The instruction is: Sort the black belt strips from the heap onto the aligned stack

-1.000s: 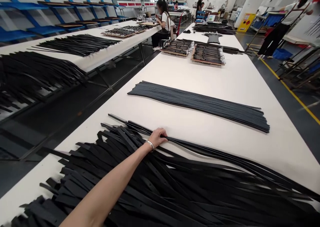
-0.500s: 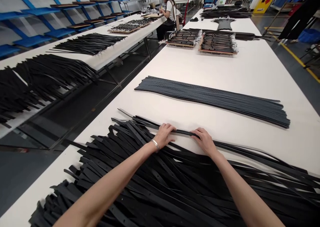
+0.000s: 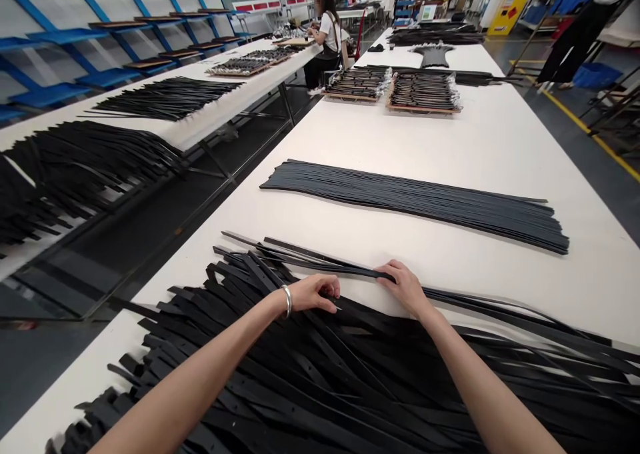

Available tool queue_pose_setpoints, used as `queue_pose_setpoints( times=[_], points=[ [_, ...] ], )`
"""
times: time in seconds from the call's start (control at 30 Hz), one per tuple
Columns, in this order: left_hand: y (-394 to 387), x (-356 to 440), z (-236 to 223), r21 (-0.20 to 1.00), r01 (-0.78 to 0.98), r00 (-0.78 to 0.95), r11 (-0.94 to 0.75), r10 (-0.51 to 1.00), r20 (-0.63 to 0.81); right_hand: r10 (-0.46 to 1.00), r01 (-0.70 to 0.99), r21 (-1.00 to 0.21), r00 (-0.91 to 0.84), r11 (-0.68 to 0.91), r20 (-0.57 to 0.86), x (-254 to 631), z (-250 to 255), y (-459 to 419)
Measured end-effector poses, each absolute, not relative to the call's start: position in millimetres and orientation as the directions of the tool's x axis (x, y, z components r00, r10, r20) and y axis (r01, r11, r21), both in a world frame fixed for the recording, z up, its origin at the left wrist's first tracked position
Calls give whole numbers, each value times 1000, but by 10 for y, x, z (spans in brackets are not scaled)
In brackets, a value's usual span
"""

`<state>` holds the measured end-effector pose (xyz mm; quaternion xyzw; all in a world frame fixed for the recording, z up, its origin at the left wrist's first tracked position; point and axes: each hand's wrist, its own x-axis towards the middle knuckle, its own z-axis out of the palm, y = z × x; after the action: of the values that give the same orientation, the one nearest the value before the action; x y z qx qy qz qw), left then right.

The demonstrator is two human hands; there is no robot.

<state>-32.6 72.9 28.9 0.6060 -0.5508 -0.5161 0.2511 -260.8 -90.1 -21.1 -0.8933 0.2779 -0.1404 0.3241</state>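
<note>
Across the near end of the white surface [image 3: 500, 141], a loose pile of black strips [image 3: 300, 381] lay spread out, its ends uneven at the left. Along its far edge, the right hand [image 3: 406, 291] held a thin stack of strips [image 3: 345, 267], thumb and fingers pinching it from above; the stack ran on past both sides of the grip and fanned apart toward its left end. The left hand [image 3: 313, 294], with a silver bracelet [image 3: 287, 301] at the wrist, was over the pile just beside that stack, its fingers curled and parted from the thumb; whether they touched a strip could not be told.

Beyond both hands, well apart from the pile, lay a flat bundle [image 3: 415, 204] of strips set close side by side. Farther along stood two trays [image 3: 424, 109] of thin dark pieces, next to each other. On a second surface [image 3: 195, 127] to the left were two more heaps [image 3: 170, 97] of strips, the nearer one overhanging the edge. A person [image 3: 327, 37] sat by its far end.
</note>
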Motion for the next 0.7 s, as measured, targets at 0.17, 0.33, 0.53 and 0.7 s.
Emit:
queue_pose_setpoints(
  times=[0.17,0.33,0.53,0.7],
  points=[
    [659,-406,159,823,-546,37,-158,-986,-165,-598,-403,-664,797,-630,84,-2597,-237,-894],
    [451,-629,-79,550,-834,189,-39,-958,218,-604,-385,-647,783,-658,148,-2571,-228,-821],
    [203,-554,-172,468,-884,124,-21,-974,190,-461,-303,-526,866,-794,197,-2649,-212,-756],
    [460,179,-100,373,-925,87,-74,-996,19,-423,-269,-572,893,-775,155,-2650,-194,-864]
  ],
)
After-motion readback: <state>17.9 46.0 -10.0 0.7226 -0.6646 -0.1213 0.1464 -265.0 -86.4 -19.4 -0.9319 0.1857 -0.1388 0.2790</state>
